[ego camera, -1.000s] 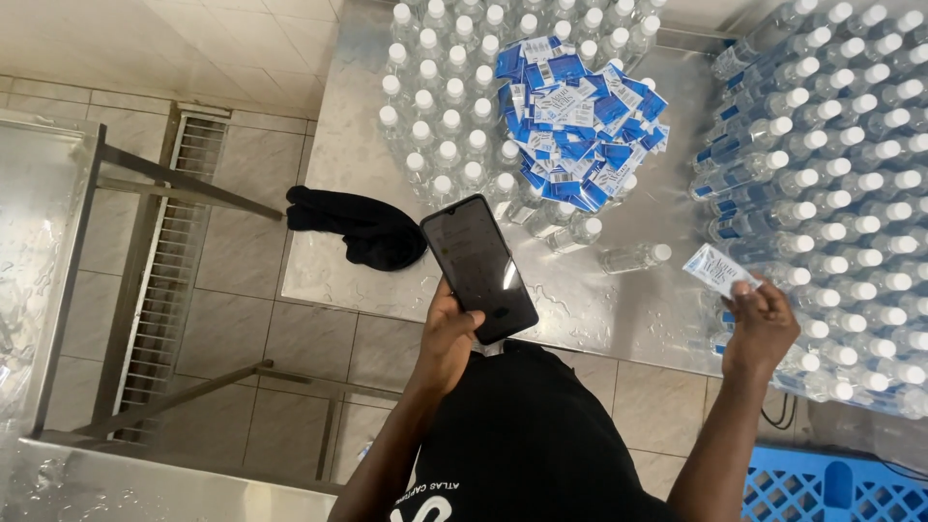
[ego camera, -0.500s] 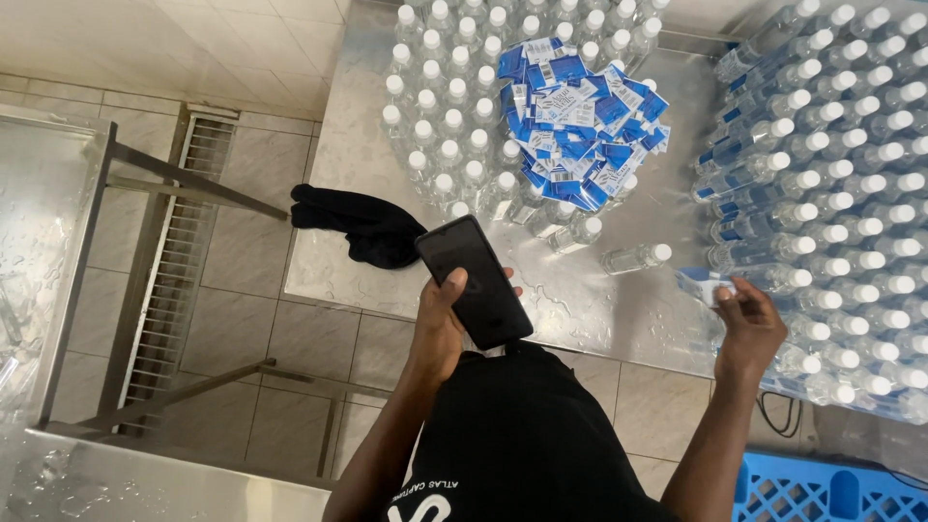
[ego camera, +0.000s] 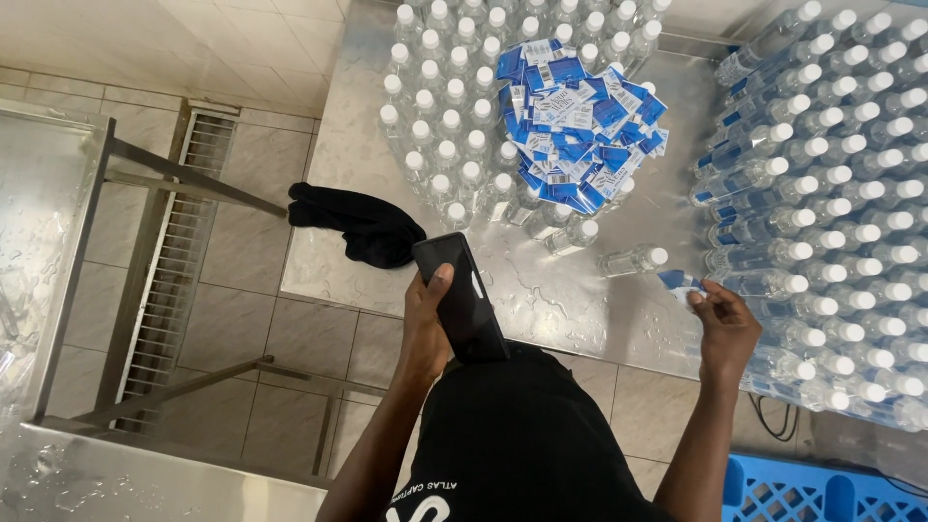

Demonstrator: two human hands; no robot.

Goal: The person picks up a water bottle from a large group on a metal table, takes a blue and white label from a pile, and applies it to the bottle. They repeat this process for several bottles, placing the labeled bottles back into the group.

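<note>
So, left hand [ego camera: 428, 324] wrapped around a black slab smartphone [ego camera: 460, 297], thumb laid across the dark screen, fingers hidden behind the case; nothing legible on the screen from this angle. Lower end of the phone lost against the black shirt [ego camera: 527, 435].

Right hand [ego camera: 725, 324] off to the right, fingertips pinched on a small blue-and-white paper label [ego camera: 680, 281], rest of the hand loosely curled. Only a corner of the label showing, most of it tucked behind the fingers, print too small to make out.

Just beyond the right hand, rows of clear plastic water bottles with white caps lying on their sides [ego camera: 831, 193], stack cut off by the right edge and the top. One loose clear bottle [ego camera: 633, 260] lying alone between the two hands, a bit further out, on the wet stainless steel table [ego camera: 348, 155]. Further out from the left hand, upright clear bottles with white caps [ego camera: 435, 126] with a heap of blue-and-white labels [ego camera: 580, 126] piled on top, hiding the caps underneath.

Crumpled black cloth [ego camera: 360, 227] just left of the phone, at the table edge. Blue plastic crate [ego camera: 822, 493] below the right forearm, mostly cut off. Second steel surface [ego camera: 39, 222] far left, only partly in view.
</note>
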